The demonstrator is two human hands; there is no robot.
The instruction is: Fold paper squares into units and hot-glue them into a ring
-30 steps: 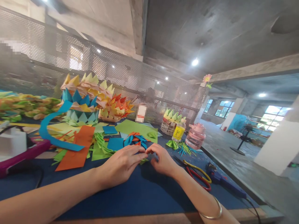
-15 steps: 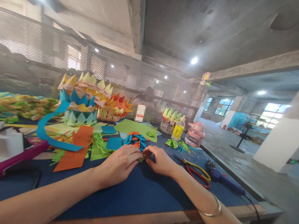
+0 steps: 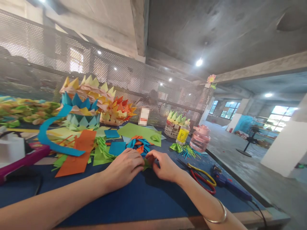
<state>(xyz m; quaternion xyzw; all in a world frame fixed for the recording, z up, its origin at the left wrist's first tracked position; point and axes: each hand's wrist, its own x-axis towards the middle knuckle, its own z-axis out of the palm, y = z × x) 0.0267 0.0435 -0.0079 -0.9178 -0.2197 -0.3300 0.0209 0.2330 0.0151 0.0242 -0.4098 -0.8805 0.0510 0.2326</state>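
Note:
Between my two hands, low over the blue table (image 3: 134, 204), a small green paper piece (image 3: 146, 164) shows. My left hand (image 3: 124, 166) has its fingers curled down onto the left side of it. The thumb and fingers of my right hand (image 3: 163, 164) pinch its right side. Much of the paper is hidden by the fingers. Just beyond my hands lies a ring of folded blue and orange paper (image 3: 139, 143). A blue paper square (image 3: 117, 148) and an orange sheet (image 3: 82, 151) lie to the left.
Scissors (image 3: 203, 179) and a blue glue gun (image 3: 231, 187) lie at right. Behind them stand a pink bottle (image 3: 200, 139) and a yellow-labelled bottle (image 3: 182, 134). Folded-paper crowns (image 3: 82, 113) stand back left. A curved blue strip (image 3: 44, 131) and a magenta tool (image 3: 26, 161) are at left.
My hands have drawn slightly apart, and more of the green paper shows between them. Other objects have stayed in place.

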